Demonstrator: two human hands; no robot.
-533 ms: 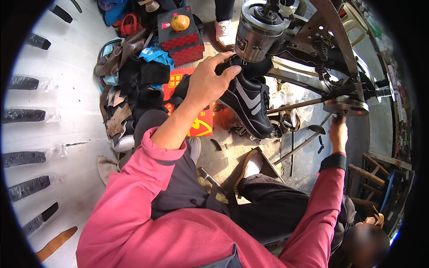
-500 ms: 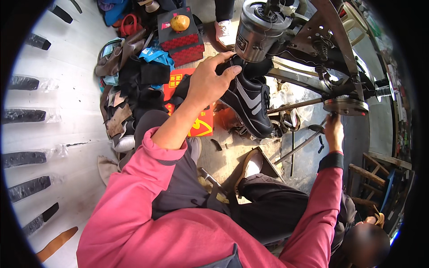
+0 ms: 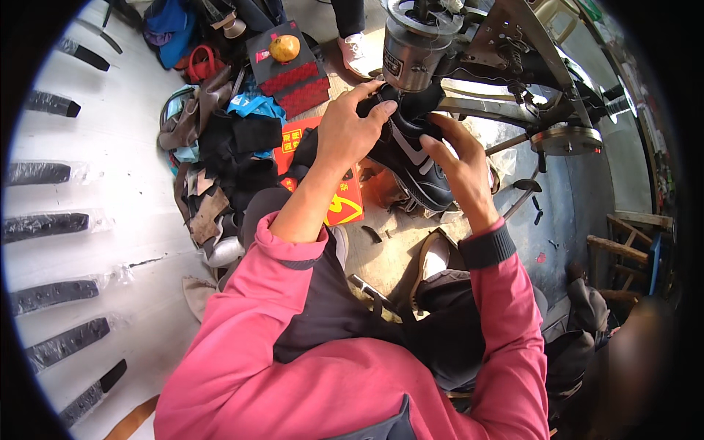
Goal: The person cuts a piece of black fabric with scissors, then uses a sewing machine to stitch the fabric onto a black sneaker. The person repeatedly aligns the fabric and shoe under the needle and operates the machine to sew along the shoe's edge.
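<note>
A black shoe (image 3: 412, 163) with white stripes hangs toe-down beneath the metal head of a shoe-stitching machine (image 3: 416, 53). My left hand (image 3: 355, 126) grips its heel end, thumb on the near side and fingers behind. At the shoe's opening, on the other side, my right hand (image 3: 460, 157) has its thumb and fingers curled around the collar. The machine's head hides where the shoe's heel edge meets it. To the right of the machine is a round hand wheel (image 3: 566, 139) with a crank handle (image 3: 542, 161), which neither hand touches.
On the left lie scraps of leather and cloth (image 3: 213, 209), a red bag (image 3: 204, 64) and stacked boxes with a round yellow fruit (image 3: 284, 48) on top. A red box (image 3: 345, 202) sits below the shoe. Another person's shoe (image 3: 355, 55) is behind; wooden stools (image 3: 623, 249) stand right.
My right hand has left the crank handle and moved up and left to the shoe. The left hand keeps its hold on the heel end.
</note>
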